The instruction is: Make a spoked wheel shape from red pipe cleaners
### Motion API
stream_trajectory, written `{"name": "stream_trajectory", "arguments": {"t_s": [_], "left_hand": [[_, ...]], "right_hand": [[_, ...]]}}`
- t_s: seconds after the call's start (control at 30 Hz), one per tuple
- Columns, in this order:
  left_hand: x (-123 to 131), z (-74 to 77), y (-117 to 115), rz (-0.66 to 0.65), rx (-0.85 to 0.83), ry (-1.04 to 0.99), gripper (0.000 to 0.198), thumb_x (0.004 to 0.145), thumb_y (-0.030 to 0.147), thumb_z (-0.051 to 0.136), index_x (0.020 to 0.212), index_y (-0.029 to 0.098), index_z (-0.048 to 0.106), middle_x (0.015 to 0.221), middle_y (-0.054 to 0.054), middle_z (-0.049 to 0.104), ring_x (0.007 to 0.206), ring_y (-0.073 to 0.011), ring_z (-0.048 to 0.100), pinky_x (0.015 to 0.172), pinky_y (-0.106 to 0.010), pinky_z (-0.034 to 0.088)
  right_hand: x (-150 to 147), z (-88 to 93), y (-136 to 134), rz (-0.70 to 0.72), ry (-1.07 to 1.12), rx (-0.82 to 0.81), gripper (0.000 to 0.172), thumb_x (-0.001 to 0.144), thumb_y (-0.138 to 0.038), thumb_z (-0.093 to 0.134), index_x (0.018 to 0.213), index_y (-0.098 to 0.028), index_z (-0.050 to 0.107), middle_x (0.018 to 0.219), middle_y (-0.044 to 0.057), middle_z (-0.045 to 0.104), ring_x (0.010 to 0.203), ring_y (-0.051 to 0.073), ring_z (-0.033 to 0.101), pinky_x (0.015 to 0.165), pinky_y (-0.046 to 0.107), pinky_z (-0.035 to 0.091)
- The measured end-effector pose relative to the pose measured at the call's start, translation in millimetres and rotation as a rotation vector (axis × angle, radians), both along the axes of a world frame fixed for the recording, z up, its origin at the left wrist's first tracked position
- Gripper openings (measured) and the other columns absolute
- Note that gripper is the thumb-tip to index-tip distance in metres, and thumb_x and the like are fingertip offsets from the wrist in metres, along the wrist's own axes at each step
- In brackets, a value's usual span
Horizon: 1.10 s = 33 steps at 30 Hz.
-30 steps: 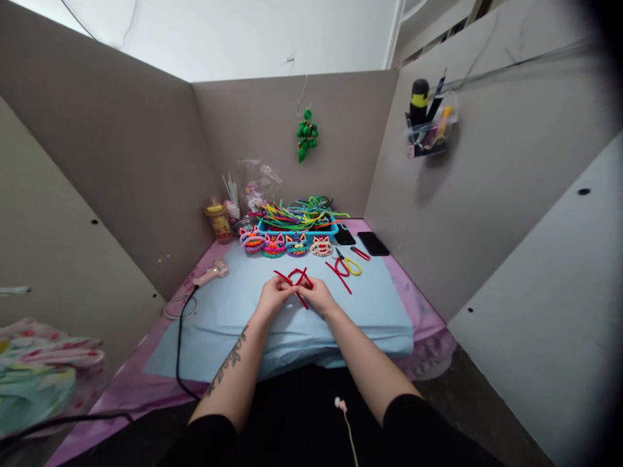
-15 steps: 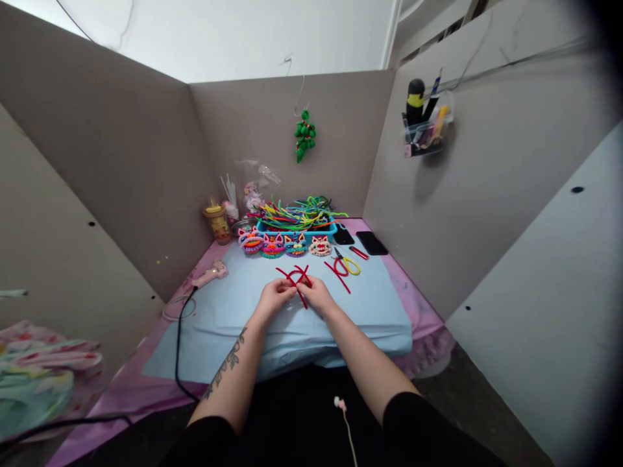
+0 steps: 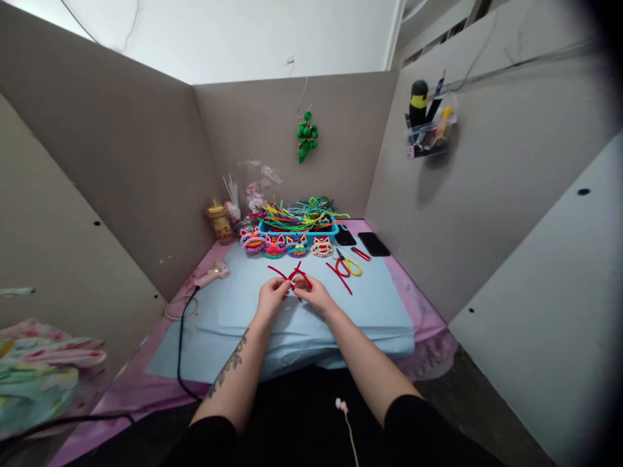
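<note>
Red pipe cleaners (image 3: 295,274), bent and crossed over one another, are between my two hands above the blue cloth (image 3: 224,331). My left hand (image 3: 273,297) pinches them from the left, fingers closed. From the right, my right hand (image 3: 314,296) grips them with thumb and fingers. The exact crossing point is partly hidden by my fingertips. To the right lies another bent red pipe cleaner (image 3: 345,283), touching or close to scissors with yellow handles (image 3: 354,266).
Behind my hands stand several colourful animal-face pieces (image 3: 275,246) before a blue basket (image 3: 335,236) heaped with pipe cleaners. A pink glue gun (image 3: 213,274) with a black cord lies left. A red-handled tool (image 3: 361,253) and a phone (image 3: 374,244) lie at the right back.
The crossed red pipe cleaners have turned and shifted in my fingers, their ends now pointing differently. My left hand has tilted slightly. The view has moved a little.
</note>
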<state>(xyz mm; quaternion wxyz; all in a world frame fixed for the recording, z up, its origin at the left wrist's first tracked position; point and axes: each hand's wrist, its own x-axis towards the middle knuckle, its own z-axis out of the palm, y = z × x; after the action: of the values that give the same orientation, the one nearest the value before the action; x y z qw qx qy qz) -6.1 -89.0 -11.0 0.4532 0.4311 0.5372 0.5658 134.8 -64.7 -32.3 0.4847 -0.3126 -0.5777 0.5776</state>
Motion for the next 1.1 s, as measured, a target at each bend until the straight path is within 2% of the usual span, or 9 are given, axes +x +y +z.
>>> {"name": "stream_trajectory", "arguments": {"t_s": [0.1, 0.2, 0.3, 0.47, 0.77, 0.93, 1.1], "left_hand": [[1.5, -0.5, -0.6, -0.025, -0.021, -0.069, 0.034, 0.059, 0.045, 0.072, 0.068, 0.017, 0.056, 0.058, 0.003, 0.056, 0.055, -0.0108, 0.054, 0.053, -0.022, 0.044], [1.5, 0.4, -1.7, -0.058, -0.032, -0.110, 0.036, 0.059, 0.046, 0.072, 0.070, 0.017, 0.053, 0.059, 0.004, 0.055, 0.054, -0.0103, 0.053, 0.051, -0.021, 0.043], [-0.9, 1.5, -2.6, -0.087, -0.038, -0.121, 0.037, 0.059, 0.046, 0.073, 0.068, 0.018, 0.052, 0.053, 0.006, 0.050, 0.047, -0.0083, 0.048, 0.047, -0.020, 0.039], [-5.3, 0.9, -3.0, -0.113, -0.040, -0.108, 0.038, 0.057, 0.047, 0.074, 0.067, 0.016, 0.055, 0.047, 0.007, 0.047, 0.041, -0.0066, 0.042, 0.043, -0.020, 0.034], [-5.3, -4.4, 0.8, -0.064, -0.028, -0.062, 0.038, 0.058, 0.049, 0.073, 0.069, 0.015, 0.060, 0.045, 0.007, 0.046, 0.038, -0.0065, 0.040, 0.041, -0.020, 0.029], [-5.0, -1.7, 0.8, -0.039, -0.043, -0.021, 0.036, 0.058, 0.048, 0.072, 0.064, 0.016, 0.056, 0.044, 0.007, 0.045, 0.038, -0.0071, 0.039, 0.040, -0.020, 0.026], [-4.8, 1.8, 2.4, 0.019, -0.033, -0.005, 0.032, 0.060, 0.045, 0.069, 0.062, 0.017, 0.053, 0.049, 0.005, 0.048, 0.044, -0.0083, 0.043, 0.045, -0.020, 0.034]], "right_hand": [[0.0, -1.6, -0.3, -0.008, -0.009, -0.016, 0.028, 0.065, -0.029, 0.070, 0.090, -0.018, 0.062, 0.064, -0.003, 0.059, 0.055, 0.010, 0.050, 0.055, 0.023, 0.040], [0.7, -2.3, -0.2, -0.011, -0.020, -0.025, 0.024, 0.064, -0.029, 0.071, 0.084, -0.017, 0.064, 0.067, -0.002, 0.061, 0.059, 0.011, 0.053, 0.060, 0.024, 0.041], [1.1, -1.2, 0.2, -0.028, -0.021, -0.043, 0.023, 0.063, -0.030, 0.072, 0.080, -0.016, 0.065, 0.069, -0.001, 0.064, 0.063, 0.012, 0.054, 0.066, 0.026, 0.042], [1.6, 2.5, 0.1, -0.074, -0.003, -0.060, 0.021, 0.063, -0.032, 0.070, 0.074, -0.016, 0.064, 0.065, -0.002, 0.062, 0.061, 0.012, 0.053, 0.066, 0.026, 0.040], [2.5, 8.3, -3.7, -0.088, -0.024, -0.106, 0.018, 0.062, -0.031, 0.070, 0.067, -0.016, 0.062, 0.053, -0.005, 0.055, 0.050, 0.008, 0.044, 0.052, 0.023, 0.033], [1.9, 9.6, -3.8, -0.090, -0.016, -0.134, 0.019, 0.060, -0.031, 0.072, 0.064, -0.015, 0.062, 0.051, -0.004, 0.055, 0.046, 0.007, 0.041, 0.045, 0.021, 0.029], [3.6, 7.4, 1.2, -0.113, 0.030, -0.174, 0.032, 0.065, -0.044, 0.068, 0.077, -0.014, 0.066, 0.058, -0.001, 0.059, 0.038, 0.004, 0.030, 0.037, 0.020, 0.020]]}}
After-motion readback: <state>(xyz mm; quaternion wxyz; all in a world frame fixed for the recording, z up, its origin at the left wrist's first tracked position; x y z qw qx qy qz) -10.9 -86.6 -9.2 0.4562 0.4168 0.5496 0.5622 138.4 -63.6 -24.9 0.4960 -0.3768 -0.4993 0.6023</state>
